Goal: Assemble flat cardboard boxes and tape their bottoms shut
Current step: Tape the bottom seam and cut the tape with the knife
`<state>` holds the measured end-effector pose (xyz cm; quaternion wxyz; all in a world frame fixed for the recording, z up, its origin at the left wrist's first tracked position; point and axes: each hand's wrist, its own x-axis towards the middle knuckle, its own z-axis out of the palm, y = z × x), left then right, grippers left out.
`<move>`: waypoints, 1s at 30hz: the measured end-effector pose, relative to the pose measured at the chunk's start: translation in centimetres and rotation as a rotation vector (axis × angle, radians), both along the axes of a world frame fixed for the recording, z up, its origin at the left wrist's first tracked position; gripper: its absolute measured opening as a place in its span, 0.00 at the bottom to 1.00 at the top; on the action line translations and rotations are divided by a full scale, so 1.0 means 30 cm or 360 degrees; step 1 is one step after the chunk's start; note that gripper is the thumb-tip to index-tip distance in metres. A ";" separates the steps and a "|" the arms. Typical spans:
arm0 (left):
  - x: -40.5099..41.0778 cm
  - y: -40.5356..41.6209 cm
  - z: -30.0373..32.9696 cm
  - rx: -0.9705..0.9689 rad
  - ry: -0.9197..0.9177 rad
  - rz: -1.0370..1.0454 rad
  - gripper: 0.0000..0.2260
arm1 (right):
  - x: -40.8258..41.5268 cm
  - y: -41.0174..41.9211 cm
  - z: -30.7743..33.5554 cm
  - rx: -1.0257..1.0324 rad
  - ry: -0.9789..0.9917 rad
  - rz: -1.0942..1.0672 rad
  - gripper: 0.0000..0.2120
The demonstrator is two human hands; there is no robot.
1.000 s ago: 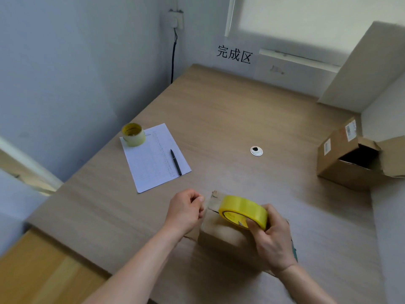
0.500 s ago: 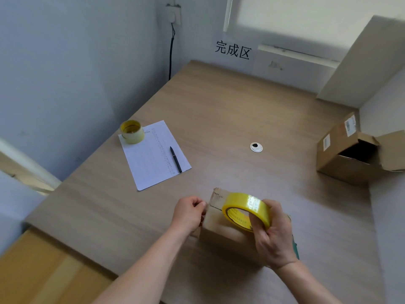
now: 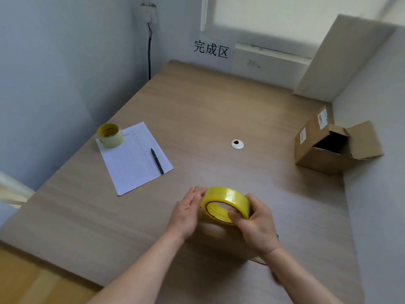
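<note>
A small brown cardboard box stands on the wooden table in front of me, mostly hidden by my hands. My right hand grips a yellow tape roll just above the box's top. My left hand lies flat with its fingers straight against the box's left side, next to the roll. I cannot tell whether tape runs from the roll onto the box.
A second tape roll sits on a sheet of paper with a black pen at the left. An open cardboard box lies on its side at the right wall. A white cable grommet is mid-table.
My left hand has gone from a closed pinch at the box's left edge to a flat hand pressed on its side. The roll has moved slightly left, towards that hand.
</note>
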<state>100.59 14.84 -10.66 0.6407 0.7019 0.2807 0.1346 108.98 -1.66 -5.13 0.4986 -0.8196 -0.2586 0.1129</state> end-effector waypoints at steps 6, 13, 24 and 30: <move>-0.003 -0.006 0.011 -0.0010 -0.0033 -0.0001 0.12 | 0.108 -0.170 0.134 0.0389 0.0886 0.0186 0.17; -0.006 -0.014 0.010 0.0057 -0.0018 -0.0033 0.12 | 0.146 -0.288 0.210 -0.0928 -0.0363 0.0122 0.16; -0.009 -0.017 0.024 0.0095 -0.0011 -0.0020 0.12 | 0.150 -0.320 0.100 -0.1289 -0.0525 -0.0018 0.18; -0.006 -0.023 0.028 0.0110 -0.0005 -0.0021 0.12 | 0.154 -0.329 -0.005 -0.1316 -0.0318 0.0067 0.18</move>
